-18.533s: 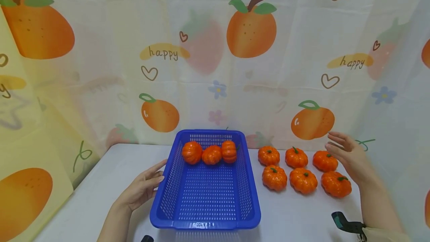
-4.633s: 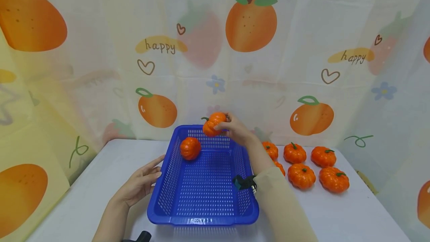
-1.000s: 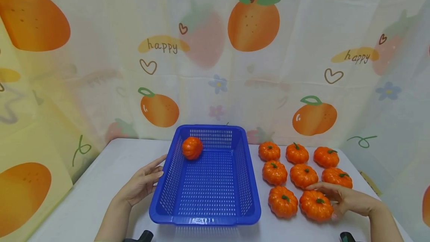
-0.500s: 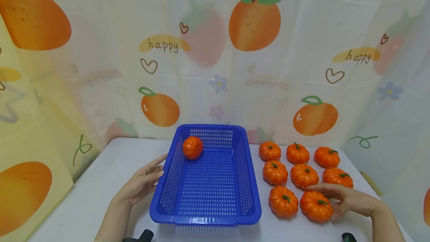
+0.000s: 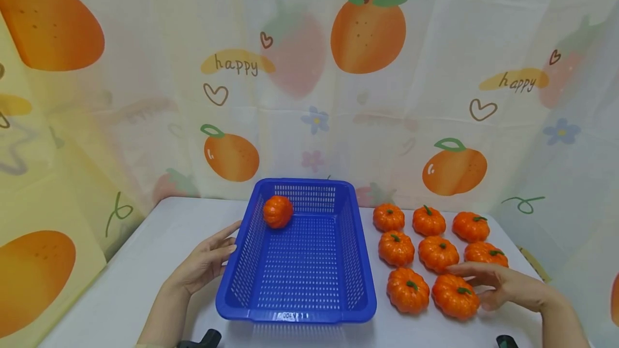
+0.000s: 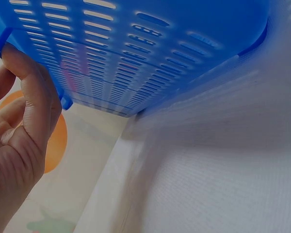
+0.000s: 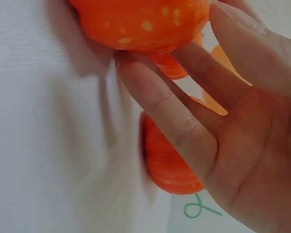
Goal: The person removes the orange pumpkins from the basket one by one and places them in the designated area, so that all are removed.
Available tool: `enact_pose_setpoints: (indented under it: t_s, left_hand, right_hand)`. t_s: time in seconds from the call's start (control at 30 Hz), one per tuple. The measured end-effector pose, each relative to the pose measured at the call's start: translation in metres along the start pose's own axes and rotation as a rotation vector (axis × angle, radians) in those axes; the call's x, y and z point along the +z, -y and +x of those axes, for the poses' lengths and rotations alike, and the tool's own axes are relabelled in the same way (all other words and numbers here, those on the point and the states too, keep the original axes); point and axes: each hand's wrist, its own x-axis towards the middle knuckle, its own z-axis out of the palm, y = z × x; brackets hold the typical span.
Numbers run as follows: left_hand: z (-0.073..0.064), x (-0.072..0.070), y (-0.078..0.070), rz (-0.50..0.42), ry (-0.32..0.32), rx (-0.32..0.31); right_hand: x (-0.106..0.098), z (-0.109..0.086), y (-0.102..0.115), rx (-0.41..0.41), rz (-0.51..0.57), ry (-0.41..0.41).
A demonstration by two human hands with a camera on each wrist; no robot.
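A blue plastic basket (image 5: pixel 295 318) stands on the table with one small orange pumpkin (image 5: pixel 278 212) in its far left corner. My left hand (image 5: pixel 203 265) grips the basket's left rim; in the left wrist view its fingertips (image 6: pixel 14 56) hook at the blue edge. To the right, several pumpkins with green stems sit in rows, two of them in the front row. My right hand (image 5: pixel 505 286) is at the front row's right pumpkin (image 5: pixel 454 297), fingers loosely spread around its far and right sides. The right wrist view shows the thumb (image 7: pixel 237 22) beside that pumpkin (image 7: pixel 140 24).
The front row's left pumpkin (image 5: pixel 408 290) sits between the basket and the right hand's pumpkin. Behind are a middle row with a pumpkin (image 5: pixel 438 253) and a back row with another (image 5: pixel 429 221). A fruit-print curtain (image 5: pixel 290 122) hangs behind the white table (image 5: pixel 121 294).
Earlier the basket held three pumpkins; the right hand then lifted one over it. Now one is inside and two form a front row on the table. The right hand has just loosened and drawn back slightly.
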Motion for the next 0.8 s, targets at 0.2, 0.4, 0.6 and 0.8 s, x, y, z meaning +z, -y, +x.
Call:
enact_pose_setpoints:
  t_s: [0.2, 0.4, 0.6, 0.8]
  left_hand:
    - [0.0, -0.001, 0.001, -0.009, 0.001, 0.008]
    - [0.0, 0.0, 0.0, 0.003, -0.011, 0.001]
    - [0.0, 0.0, 0.0, 0.003, -0.014, -0.001]
    - [-0.001, 0.0, 0.0, -0.003, 0.004, 0.009]
  right_hand:
    - [-0.002, -0.004, 0.011, -0.045, 0.058, 0.055]
    - [-0.002, -0.006, 0.033, -0.166, -0.026, 0.051]
    - [0.007, 0.002, 0.07, -0.233, -0.261, -0.071]
    - [0.023, 0.025, 0.109, -0.272, -0.35, -0.153]
